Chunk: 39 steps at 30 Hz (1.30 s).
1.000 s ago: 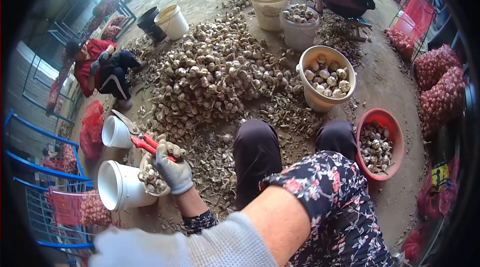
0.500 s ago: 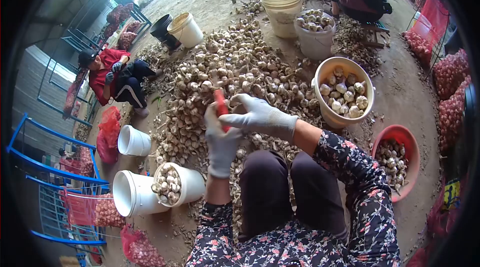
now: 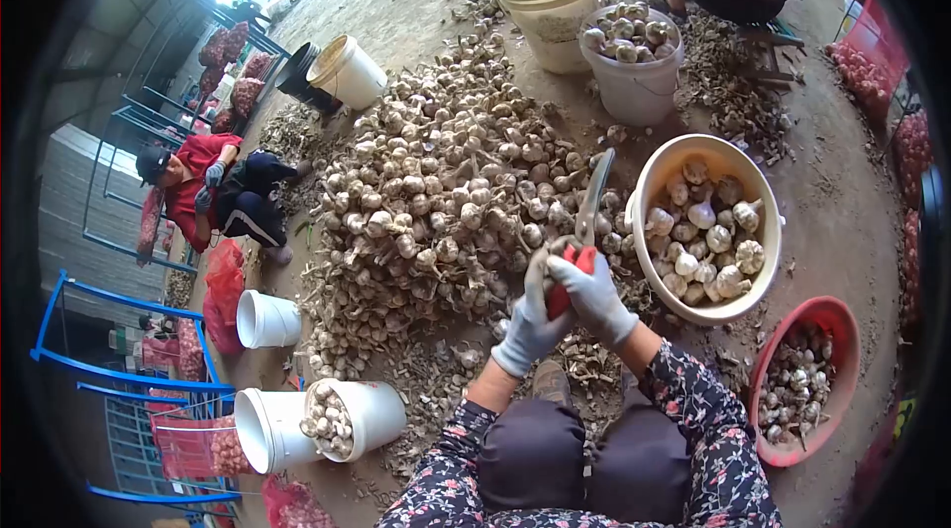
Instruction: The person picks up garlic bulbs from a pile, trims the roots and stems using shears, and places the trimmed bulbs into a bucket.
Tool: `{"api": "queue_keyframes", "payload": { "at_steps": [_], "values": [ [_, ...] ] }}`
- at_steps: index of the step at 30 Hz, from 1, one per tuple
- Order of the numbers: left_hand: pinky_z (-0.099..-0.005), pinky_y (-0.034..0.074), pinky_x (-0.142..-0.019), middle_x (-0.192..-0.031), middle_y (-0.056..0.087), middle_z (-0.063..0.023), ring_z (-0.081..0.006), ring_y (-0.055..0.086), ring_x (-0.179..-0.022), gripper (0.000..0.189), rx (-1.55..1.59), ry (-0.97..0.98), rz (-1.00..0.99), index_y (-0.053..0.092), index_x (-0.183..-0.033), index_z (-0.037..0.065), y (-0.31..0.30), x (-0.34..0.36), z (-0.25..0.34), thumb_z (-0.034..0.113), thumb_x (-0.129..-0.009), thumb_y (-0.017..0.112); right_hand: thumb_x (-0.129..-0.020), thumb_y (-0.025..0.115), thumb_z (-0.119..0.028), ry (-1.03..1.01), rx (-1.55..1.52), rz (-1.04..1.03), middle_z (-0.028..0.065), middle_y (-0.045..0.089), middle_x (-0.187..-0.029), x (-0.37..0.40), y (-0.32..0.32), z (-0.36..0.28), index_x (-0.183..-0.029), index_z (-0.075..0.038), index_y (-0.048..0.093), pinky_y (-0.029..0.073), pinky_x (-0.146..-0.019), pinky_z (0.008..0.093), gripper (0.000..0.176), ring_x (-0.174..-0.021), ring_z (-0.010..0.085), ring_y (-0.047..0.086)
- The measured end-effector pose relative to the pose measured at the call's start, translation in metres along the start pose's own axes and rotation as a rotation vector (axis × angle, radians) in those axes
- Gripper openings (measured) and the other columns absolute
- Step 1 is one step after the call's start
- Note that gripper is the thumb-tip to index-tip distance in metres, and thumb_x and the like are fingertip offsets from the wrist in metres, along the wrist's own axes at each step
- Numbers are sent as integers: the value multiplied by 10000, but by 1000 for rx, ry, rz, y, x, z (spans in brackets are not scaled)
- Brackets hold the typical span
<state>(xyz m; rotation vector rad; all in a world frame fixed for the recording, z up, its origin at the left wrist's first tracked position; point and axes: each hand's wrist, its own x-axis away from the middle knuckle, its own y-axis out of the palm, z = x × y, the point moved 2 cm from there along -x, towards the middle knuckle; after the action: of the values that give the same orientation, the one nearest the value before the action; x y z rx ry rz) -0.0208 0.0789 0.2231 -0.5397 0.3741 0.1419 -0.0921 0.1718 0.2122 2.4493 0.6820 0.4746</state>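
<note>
My hands are close together above the near right edge of a garlic heap (image 3: 426,181). Both wear pale grey gloves with soiled fingertips. In my right hand (image 3: 601,298) are red-handled pruning shears (image 3: 592,203), their curved metal blade pointing up and away from me. My left hand (image 3: 535,322) is closed against the right one, beside the red handle; its fingers hide whatever is between them. Just right of the blade stands a cream bucket (image 3: 646,275) holding trimmed garlic bulbs (image 3: 701,215).
A red basin (image 3: 847,369) with small garlic stands at the right. White buckets (image 3: 381,419) lie tipped or stand at the left, near blue metal frames (image 3: 129,305). More buckets (image 3: 545,18) stand beyond the heap. A co-worker in red (image 3: 203,181) sits at the left; another person sits far right.
Both hands have moved right and nearer to me, towards the cream bucket. The shears' blade now shows clearly. The camera view has shifted, so the bucket looks larger.
</note>
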Motion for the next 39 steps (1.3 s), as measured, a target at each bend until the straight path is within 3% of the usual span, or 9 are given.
{"api": "queue_keyframes", "payload": {
  "at_steps": [5,10,14,16,18,21,30,34,39],
  "values": [
    [-281,511,-662,-836,652,-105,-186,632,-734,346,-22,-257,117,534,-1184,-14,32,66,-98,213,-924,519,-856,604,-158,-176,545,101,126,574,-775,2,-56,55,-990,-14,491,479,-651,343,227,-711,202,577],
    [-507,370,-940,-1275,455,-150,-362,411,-1185,376,-798,-265,-416,569,-1166,171,65,183,-183,310,-818,605,-813,601,-237,-38,826,55,251,568,-781,15,-85,82,-1028,-25,467,467,-696,457,330,-791,463,568],
    [-629,248,-1003,-1404,370,-149,-367,235,-1359,520,-787,-536,-572,522,-1286,270,45,263,-202,430,-800,616,-812,643,-226,84,642,77,146,639,-903,22,-95,85,-1063,3,513,479,-759,369,364,-858,265,627],
    [-638,225,-1030,-1451,334,-161,-370,212,-1384,602,-1768,-267,-1077,469,-1340,289,40,334,-201,445,-781,629,-819,653,-211,-28,572,144,91,618,-915,21,-113,118,-1060,14,537,471,-755,319,349,-818,166,558],
    [-654,210,-1035,-1500,260,-169,-405,215,-1381,688,-788,-961,-894,387,-1397,322,10,322,-150,459,-772,642,-796,661,-285,204,742,93,198,617,-874,25,-125,118,-1086,16,519,483,-721,372,442,-813,264,612],
    [-658,224,-1027,-1477,282,-176,-432,228,-1365,723,-869,-1027,-760,348,-1409,346,-15,391,-157,455,-764,657,-797,628,-303,220,899,155,239,617,-890,37,-128,116,-1031,-9,511,476,-734,429,393,-852,395,612],
    [-494,431,-882,-939,582,-166,-358,560,-937,234,-1068,171,96,598,-957,24,-83,31,-163,148,-768,656,-785,623,-273,535,972,97,212,613,-875,55,-137,140,-952,-11,543,459,-755,410,321,-834,346,605],
    [-459,420,-960,-1202,545,-244,-392,508,-1151,721,-853,-448,-137,517,-1287,127,-119,-86,-280,563,-740,689,-785,644,-293,452,918,122,194,590,-799,55,-150,164,-892,-17,527,453,-699,393,319,-715,296,549],
    [-465,383,-983,-1219,562,-220,-376,526,-1136,786,-851,-343,-110,486,-1327,191,-105,-67,-294,551,-678,743,-774,642,-322,598,987,34,244,622,-949,39,-143,166,-960,-21,551,471,-784,423,365,-953,382,616]
  ]
}}
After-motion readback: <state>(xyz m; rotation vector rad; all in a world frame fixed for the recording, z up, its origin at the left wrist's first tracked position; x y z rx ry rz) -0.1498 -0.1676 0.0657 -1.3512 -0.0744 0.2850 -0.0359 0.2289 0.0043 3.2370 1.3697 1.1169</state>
